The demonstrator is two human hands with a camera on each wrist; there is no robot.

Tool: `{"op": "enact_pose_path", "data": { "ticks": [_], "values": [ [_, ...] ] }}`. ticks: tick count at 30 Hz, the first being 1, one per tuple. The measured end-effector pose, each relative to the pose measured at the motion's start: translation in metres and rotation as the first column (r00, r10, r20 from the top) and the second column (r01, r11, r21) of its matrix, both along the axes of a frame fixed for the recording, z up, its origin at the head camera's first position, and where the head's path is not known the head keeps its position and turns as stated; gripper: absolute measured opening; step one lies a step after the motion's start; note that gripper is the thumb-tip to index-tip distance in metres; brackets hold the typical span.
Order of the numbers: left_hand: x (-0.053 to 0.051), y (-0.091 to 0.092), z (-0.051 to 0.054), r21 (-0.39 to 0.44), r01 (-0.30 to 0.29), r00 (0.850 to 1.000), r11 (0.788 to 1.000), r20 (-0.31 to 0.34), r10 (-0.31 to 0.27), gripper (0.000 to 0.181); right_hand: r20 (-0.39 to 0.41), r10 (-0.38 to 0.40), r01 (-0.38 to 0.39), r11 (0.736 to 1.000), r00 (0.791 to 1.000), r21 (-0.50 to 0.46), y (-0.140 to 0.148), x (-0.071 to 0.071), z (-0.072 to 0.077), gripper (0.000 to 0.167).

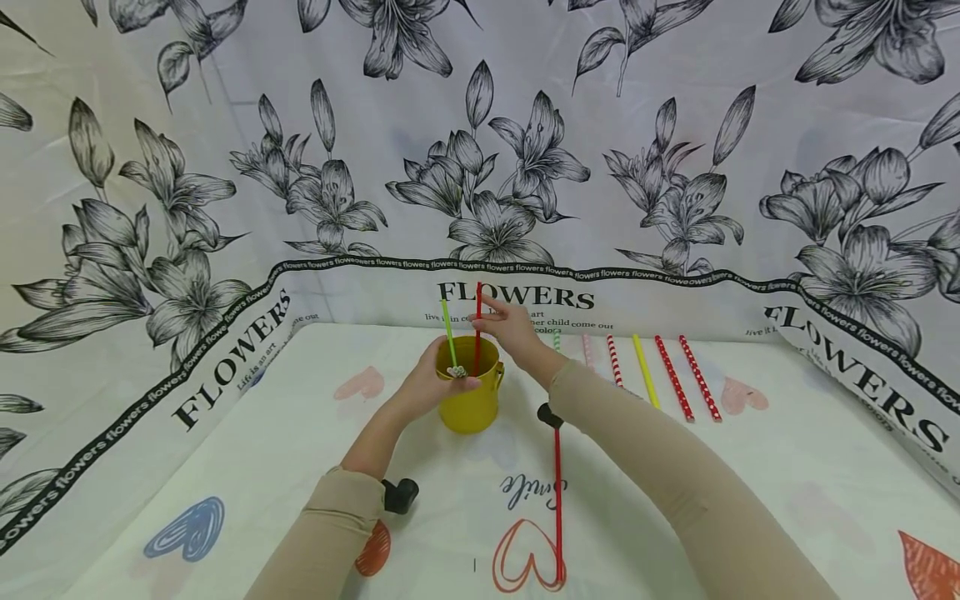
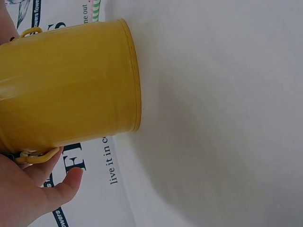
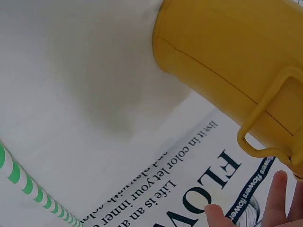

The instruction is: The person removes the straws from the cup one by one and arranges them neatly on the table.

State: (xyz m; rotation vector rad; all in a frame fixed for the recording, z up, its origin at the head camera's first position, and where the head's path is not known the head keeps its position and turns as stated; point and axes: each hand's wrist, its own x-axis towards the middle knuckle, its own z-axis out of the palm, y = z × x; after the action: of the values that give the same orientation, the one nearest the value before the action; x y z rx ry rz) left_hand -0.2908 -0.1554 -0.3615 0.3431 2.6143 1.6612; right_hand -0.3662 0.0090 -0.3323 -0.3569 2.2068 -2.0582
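The left hand (image 1: 427, 379) grips the rim of a yellow bucket (image 1: 468, 415), and the right hand (image 1: 513, 329) pinches a red straw (image 1: 478, 354) upright inside it, beside a green straw (image 1: 447, 321). To the right of the right hand lies a row of striped, plain and dotted straws (image 1: 646, 371), some near ends hidden by the right sleeve (image 1: 660, 462); a loose red straw (image 1: 558, 500) lies between the forearms. The bucket is smooth, round and glossy, above heart-printed white cloth (image 1: 285, 467).

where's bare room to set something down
Bare: cloth left of the bucket toward the backdrop, and right of the right sleeve, nearer than the row of straws. Crowded: along that row and between the sleeves, where a red straw lies.
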Motion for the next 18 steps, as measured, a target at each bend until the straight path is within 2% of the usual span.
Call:
{"op": "enact_pose_path", "data": {
  "ticks": [5, 11, 18],
  "values": [
    [-0.002, 0.001, -0.001, -0.002, 0.004, 1.0, 1.0, -0.002, -0.004, 0.081, -0.004, -0.034, 0.034, 0.998, 0.999, -0.045, 0.011, 0.001, 0.011, 0.06],
    [-0.004, 0.001, -0.003, -0.003, 0.007, 1.0, 1.0, -0.01, -0.007, 0.083, -0.019, -0.064, 0.062, 0.994, 0.998, -0.088, 0.025, 0.01, 0.027, 0.061],
    [-0.003, 0.0, -0.002, -0.013, -0.01, 1.0, 1.0, 0.011, 0.01, 0.09, -0.017, -0.102, 0.099, 0.987, 0.995, -0.126, 0.041, 0.021, 0.045, 0.061]
  ]
}}
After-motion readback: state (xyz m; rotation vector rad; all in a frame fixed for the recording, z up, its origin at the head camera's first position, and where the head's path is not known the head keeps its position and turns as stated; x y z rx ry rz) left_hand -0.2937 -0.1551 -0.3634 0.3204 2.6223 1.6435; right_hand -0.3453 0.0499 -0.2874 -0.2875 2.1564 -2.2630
